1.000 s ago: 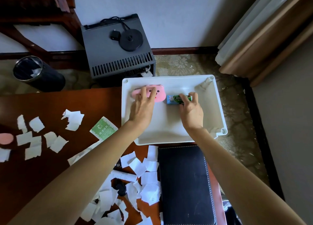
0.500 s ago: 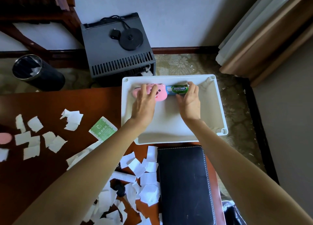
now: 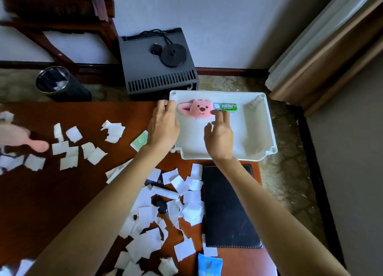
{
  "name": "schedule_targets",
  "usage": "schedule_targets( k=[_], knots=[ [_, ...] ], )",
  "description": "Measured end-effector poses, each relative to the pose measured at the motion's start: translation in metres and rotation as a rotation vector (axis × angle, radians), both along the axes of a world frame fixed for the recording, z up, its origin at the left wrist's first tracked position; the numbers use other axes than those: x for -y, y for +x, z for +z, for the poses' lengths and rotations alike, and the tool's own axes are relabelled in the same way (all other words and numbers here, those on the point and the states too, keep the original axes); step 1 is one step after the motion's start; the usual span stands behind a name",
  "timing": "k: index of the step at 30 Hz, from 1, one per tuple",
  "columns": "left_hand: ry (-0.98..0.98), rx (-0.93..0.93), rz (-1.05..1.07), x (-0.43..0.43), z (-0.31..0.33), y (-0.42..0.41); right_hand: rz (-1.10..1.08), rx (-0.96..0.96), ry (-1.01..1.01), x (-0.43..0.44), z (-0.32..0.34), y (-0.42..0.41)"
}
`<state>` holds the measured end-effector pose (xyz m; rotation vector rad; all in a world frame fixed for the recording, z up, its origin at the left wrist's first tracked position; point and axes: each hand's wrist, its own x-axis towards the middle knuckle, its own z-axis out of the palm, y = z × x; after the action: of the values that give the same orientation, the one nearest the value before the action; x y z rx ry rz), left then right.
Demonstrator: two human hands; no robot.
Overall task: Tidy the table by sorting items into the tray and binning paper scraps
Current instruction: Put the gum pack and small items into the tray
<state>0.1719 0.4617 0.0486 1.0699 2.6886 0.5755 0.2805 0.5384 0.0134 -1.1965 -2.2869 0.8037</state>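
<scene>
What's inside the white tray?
A pink animal-face toy and a green gum pack lie side by side along the far wall of the tray. The left hand and right hand cover parts of its floor, so anything under them is hidden.

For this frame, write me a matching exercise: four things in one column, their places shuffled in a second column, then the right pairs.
Things
1. pink animal-face case
2. green gum pack
3. black folder
4. black bin

Places
A. on the floor beyond the table
B. on the table, just nearer the person than the white tray
C. in the white tray, far side, the right-hand item
D. in the white tray, far side, the left-hand item

Pairs: 1-D, 2-C, 3-B, 4-A
</scene>
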Motion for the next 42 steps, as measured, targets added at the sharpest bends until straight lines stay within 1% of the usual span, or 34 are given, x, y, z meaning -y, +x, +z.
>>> schedule_targets(
  k=[2,4,6,9,11,13,18,21,23,29,33,36,39,42],
  knots=[
    [0.023,0.044,0.134,0.031,0.005,-0.01,0.116,-0.046,0.041,0.034,0.007,-0.01],
    [-0.004,0.087,0.247,0.065,0.002,-0.022,0.247,-0.071,0.023,0.068,0.011,-0.021],
    [-0.068,0.122,0.321,0.1,-0.006,-0.034,0.365,-0.007,-0.041,0.097,0.008,-0.034],
    [-0.126,0.179,0.365,0.14,-0.022,-0.047,0.496,0.197,-0.126,0.125,-0.011,-0.06],
    [-0.139,0.222,0.369,0.156,-0.03,-0.052,0.46,0.325,-0.186,0.134,-0.02,-0.077],
    [-0.144,0.253,0.349,0.164,-0.037,-0.055,0.343,0.403,-0.262,0.131,-0.028,-0.091],
    [-0.114,0.313,0.279,0.166,-0.05,-0.058,0.161,0.537,-0.278,0.111,-0.04,-0.102],
    [-0.087,0.325,0.252,0.165,-0.053,-0.059,0.137,0.545,-0.335,0.107,-0.043,-0.104],
    [-0.069,0.327,0.243,0.164,-0.052,-0.058,0.133,0.527,-0.335,0.109,-0.04,-0.103],
    [-0.025,0.312,0.171,0.168,-0.046,-0.032,0.116,0.29,-0.302,0.125,-0.014,-0.077],
    [-0.056,0.39,0.035,0.17,-0.048,0.016,0.08,0.228,-0.183,0.132,-0.007,-0.03],
    [-0.137,0.426,-0.024,0.17,-0.059,0.049,0.05,0.181,-0.18,0.139,-0.006,0.006],
    [-0.186,0.417,0.022,0.166,-0.067,0.07,0.005,0.183,-0.257,0.147,-0.009,0.036],
    [-0.185,0.41,0.1,0.156,-0.069,0.075,-0.008,0.202,-0.28,0.149,-0.014,0.059]
  ],
)
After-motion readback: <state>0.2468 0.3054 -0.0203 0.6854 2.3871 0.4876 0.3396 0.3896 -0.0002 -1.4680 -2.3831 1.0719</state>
